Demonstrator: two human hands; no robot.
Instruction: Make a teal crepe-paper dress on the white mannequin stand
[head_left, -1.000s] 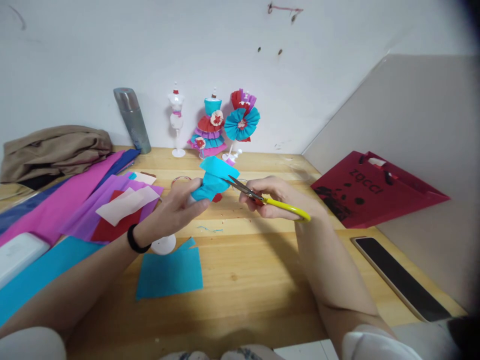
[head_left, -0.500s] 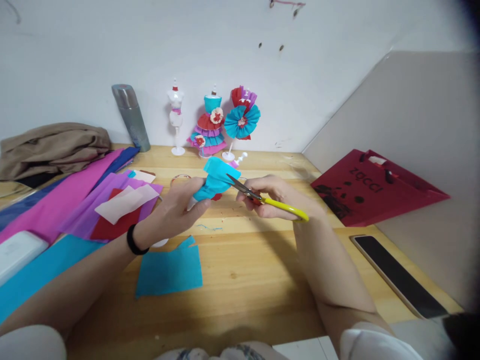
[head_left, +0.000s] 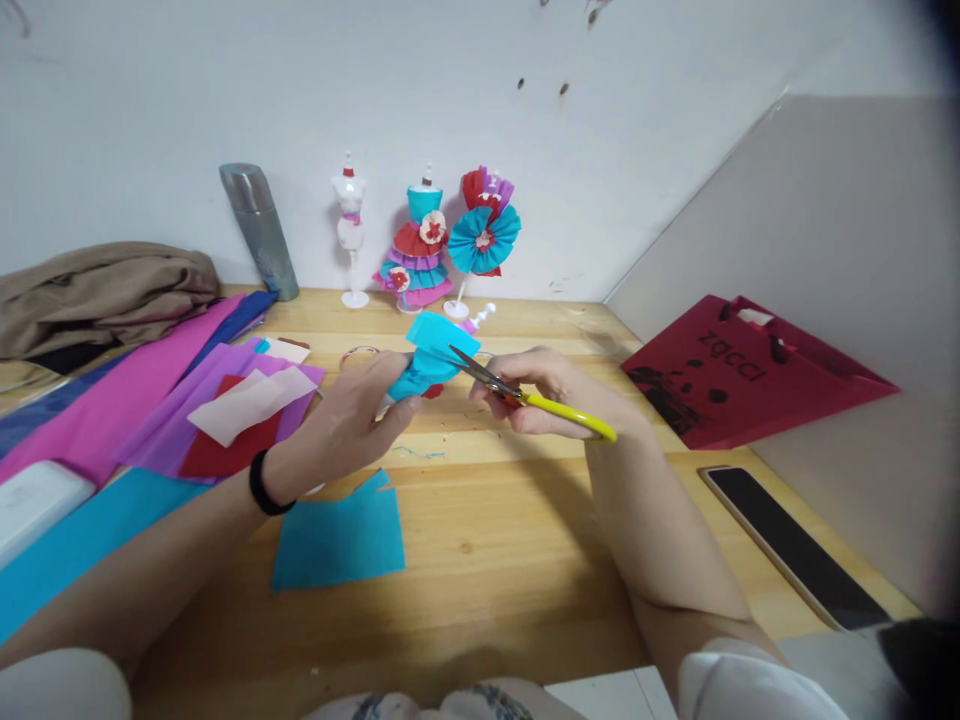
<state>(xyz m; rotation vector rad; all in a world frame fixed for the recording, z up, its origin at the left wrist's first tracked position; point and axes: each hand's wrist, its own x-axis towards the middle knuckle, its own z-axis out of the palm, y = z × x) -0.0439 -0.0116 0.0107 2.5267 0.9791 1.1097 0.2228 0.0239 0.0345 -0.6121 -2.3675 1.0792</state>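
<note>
Marks of cutting show now: blue sheet (head_left: 341, 540) on table (head_left: 480, 590) at 7 o'clock from held cloth has a strip part-split at its far R corner, & loose blue threads (head_left: 420, 454) lie b/w sheet and hands. Means some snipping's done, prob. this blue stuff.

L hand (head_left: 349, 415) grips bunched blue cloth (head_left: 442, 338), thumb nearest; cloth is up off table, mid-view. White knob (head_left: 486, 313) pokes out past its far edge at 1 o'clock. R hand (head_left: 544, 375) is closed round scissors (head_left: 566, 412), yellow handle toward wrist, blades pointing 10 o'clock across cloth. Can't tell if they're biting in.

Frilled dress stand (head_left: 416, 245) at 12, bare stand (head_left: 350, 230) at 11, blue flower (head_left: 484, 240) at 1. Purple cloth (head_left: 165, 425) w/ red & white bits at 9; red bag (head_left: 742, 390) at 3, phone (head_left: 795, 548) approx 4.
</note>
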